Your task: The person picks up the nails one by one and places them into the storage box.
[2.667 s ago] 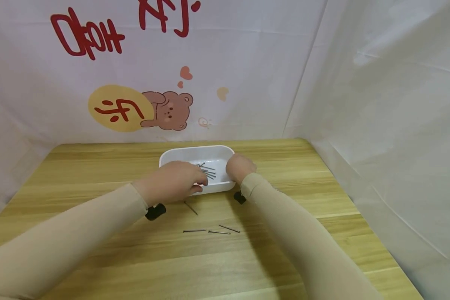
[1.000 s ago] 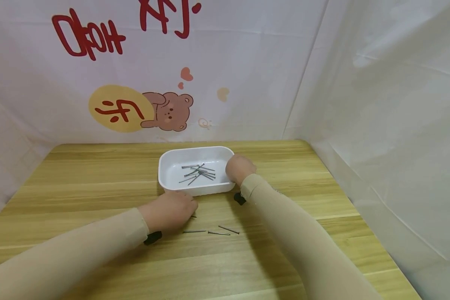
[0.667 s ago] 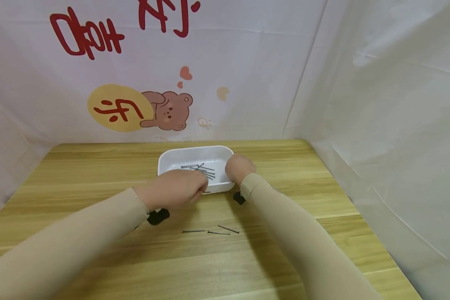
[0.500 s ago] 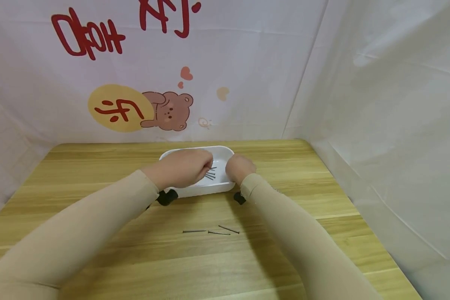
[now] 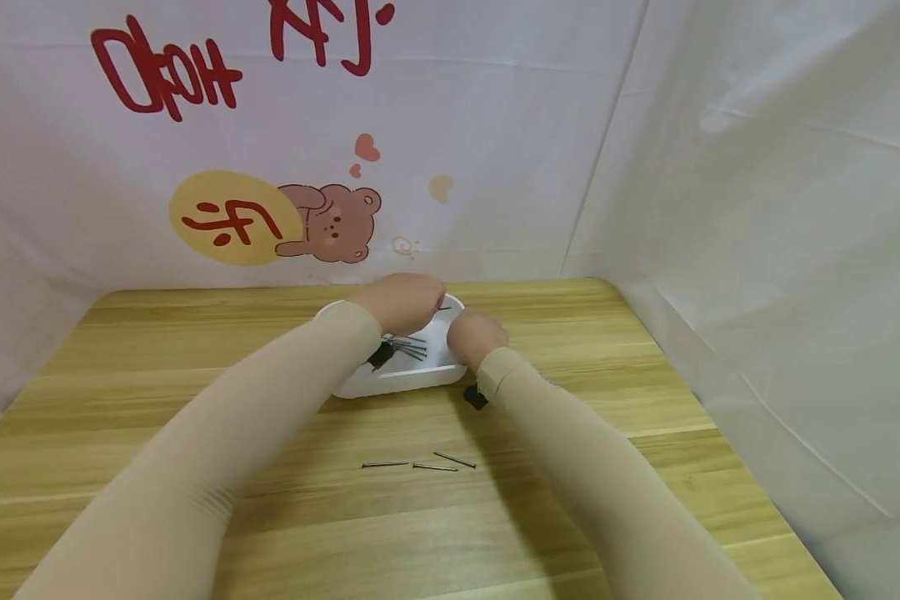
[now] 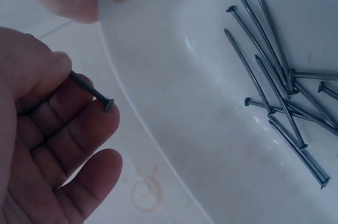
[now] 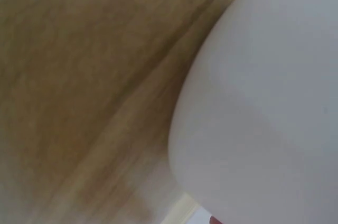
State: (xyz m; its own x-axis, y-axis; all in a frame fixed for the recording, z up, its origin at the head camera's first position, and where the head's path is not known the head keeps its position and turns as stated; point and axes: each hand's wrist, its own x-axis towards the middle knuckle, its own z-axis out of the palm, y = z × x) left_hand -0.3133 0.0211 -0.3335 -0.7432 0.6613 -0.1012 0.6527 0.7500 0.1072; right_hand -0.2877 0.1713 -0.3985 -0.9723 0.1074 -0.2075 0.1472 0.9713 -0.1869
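My left hand is over the far right part of a white plastic tray. In the left wrist view its thumb and fingers pinch a nail, the flat head pointing out past the fingertips. Inside the tray lies a loose pile of several steel nails, partly covered by the left sleeve in the head view. My right hand grips the tray's right end at the rim. The tray's outer wall fills much of the right wrist view; the right fingers are hidden there.
Three nails lie on the wood-grain table in front of the tray. A white printed curtain hangs behind the table, and another white sheet closes off the right side. Dark wrist cameras sit on the wrists.
My left hand picked up the nail lying just in front of the tray and carried it up, away and to the right over the tray. My right hand stayed on the tray's end.
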